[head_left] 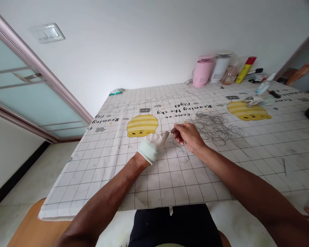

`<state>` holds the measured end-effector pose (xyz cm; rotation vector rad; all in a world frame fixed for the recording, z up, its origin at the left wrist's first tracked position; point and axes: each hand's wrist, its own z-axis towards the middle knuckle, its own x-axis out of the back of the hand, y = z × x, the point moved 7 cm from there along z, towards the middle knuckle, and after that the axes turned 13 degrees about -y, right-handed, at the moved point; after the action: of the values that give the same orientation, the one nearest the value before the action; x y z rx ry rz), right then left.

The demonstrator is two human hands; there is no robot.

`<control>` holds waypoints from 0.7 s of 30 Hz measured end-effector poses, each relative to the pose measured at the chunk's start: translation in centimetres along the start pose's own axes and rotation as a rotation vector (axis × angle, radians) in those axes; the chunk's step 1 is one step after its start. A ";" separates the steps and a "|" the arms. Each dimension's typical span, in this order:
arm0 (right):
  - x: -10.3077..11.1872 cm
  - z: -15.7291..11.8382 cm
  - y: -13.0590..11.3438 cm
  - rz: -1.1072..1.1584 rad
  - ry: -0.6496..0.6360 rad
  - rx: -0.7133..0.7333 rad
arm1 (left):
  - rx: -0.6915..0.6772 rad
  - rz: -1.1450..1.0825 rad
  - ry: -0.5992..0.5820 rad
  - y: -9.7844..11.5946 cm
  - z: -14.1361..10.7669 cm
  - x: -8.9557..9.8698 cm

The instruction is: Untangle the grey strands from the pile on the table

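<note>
My left hand (pixel 153 145), in a pale glove with a mint cuff, is closed near the middle of the table, thumb and finger pressed together toward the right. Bare, my right hand (pixel 186 134) is just to its right, fingertips pinched. Whatever either hand grips is too thin to make out. A thin dark strand (pixel 182 156) curls on the cloth below the hands. Beyond my right wrist lies a tangled heap of thin dark wire-like strands (pixel 213 128). Fainter loose strands (pixel 144 100) stretch along the table's far side.
The checked tablecloth (pixel 98 178) has yellow printed figures. At the back right stand a pink cylinder (pixel 203 72), a white cylinder (pixel 219 68), a yellow can with a red cap (pixel 245 70) and a clear bottle (pixel 265 84). A crumpled glove (pixel 254 100) lies before them. A green packet (pixel 116 91) is at the far left corner.
</note>
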<state>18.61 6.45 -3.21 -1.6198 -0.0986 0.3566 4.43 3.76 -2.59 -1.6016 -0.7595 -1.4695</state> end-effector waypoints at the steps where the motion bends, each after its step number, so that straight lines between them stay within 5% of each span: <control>1: 0.0 0.0 0.0 -0.003 0.014 0.004 | -0.007 -0.002 -0.022 0.0 0.1 -0.1; 5: 0.0 0.0 0.3 -0.054 0.029 0.035 | -0.008 -0.084 -0.074 0.1 0.3 -0.8; 11: -0.9 -0.2 -0.2 -0.208 -0.053 0.151 | 0.099 -0.327 0.128 -1.3 -0.3 -1.1; 21: -1.0 0.0 -0.4 -0.292 0.012 0.223 | 0.162 -0.128 -0.029 0.1 -0.4 0.2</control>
<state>17.76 6.26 -2.66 -1.3636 -0.2735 0.1268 4.36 3.38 -2.40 -1.4772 -0.9881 -1.4382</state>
